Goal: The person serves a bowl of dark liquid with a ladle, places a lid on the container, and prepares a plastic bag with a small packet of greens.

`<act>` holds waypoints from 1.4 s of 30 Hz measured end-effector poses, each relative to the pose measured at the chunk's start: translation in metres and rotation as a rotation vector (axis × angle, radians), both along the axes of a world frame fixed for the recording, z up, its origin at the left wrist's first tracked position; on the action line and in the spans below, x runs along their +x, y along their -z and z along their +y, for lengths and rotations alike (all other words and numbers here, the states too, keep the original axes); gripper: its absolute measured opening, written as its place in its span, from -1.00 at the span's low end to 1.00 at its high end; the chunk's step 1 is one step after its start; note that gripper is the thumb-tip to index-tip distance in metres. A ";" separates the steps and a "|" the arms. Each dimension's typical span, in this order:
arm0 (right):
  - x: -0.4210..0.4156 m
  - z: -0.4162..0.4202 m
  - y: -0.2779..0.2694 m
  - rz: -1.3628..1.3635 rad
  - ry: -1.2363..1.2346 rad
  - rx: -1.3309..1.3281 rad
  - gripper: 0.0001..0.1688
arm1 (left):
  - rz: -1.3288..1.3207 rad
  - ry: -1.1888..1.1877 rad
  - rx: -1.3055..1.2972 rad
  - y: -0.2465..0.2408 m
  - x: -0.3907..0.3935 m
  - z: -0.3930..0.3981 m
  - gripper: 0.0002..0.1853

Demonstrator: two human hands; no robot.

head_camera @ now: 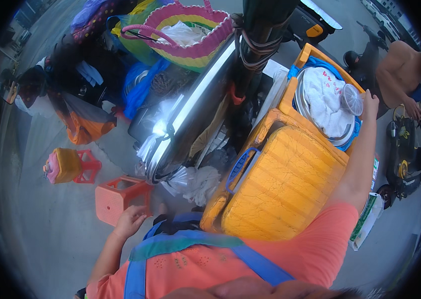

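Observation:
My right hand reaches out to the far right, fingers curled at the rim of a clear plastic bowl. The bowl tilts over a white cloth with red writing. Under the cloth, round metal rims show, set with blue plastic sheeting in an orange plastic crate. My left hand hangs low with loosely bent fingers and nothing visible in it. It is close to the corner of a red plastic stool; contact is unclear.
A cracked orange cushioned lid lies before me. Beside it stand a metal-edged counter and a tied pole. A woven basket sits behind. A shirtless person and scooters are on the right. A smaller stool is left.

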State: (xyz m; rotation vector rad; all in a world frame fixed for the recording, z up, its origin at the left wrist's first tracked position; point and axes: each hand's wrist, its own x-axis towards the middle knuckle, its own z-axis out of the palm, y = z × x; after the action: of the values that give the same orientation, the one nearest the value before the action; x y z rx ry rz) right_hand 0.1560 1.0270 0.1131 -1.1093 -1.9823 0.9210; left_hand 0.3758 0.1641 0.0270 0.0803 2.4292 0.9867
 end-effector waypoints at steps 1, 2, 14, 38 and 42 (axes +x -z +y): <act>0.000 -0.027 -0.004 -0.113 0.024 0.107 -0.19 | 0.000 0.114 -0.066 0.000 -0.003 -0.001 -0.65; 0.013 -0.037 -0.011 -0.191 -0.004 0.191 -0.16 | -0.004 0.257 -0.117 0.008 -0.008 -0.007 -0.62; 0.213 -0.470 -0.076 0.003 -0.664 0.160 -0.62 | -0.100 0.808 -0.104 0.086 -0.153 -0.087 -0.51; 0.292 -0.748 0.340 -0.459 0.160 -0.005 -0.52 | 0.847 0.324 0.352 0.107 -0.344 -0.015 -0.53; 0.363 -0.796 0.309 -0.365 0.235 -0.055 -0.55 | 0.594 0.562 0.316 0.129 -0.372 0.012 -0.71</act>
State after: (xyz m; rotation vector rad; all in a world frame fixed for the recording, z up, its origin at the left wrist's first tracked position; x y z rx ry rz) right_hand 0.5192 0.2307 -0.1961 -1.5965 -2.0575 0.6887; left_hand 0.0036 0.1766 -0.1020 1.2471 2.4702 1.1675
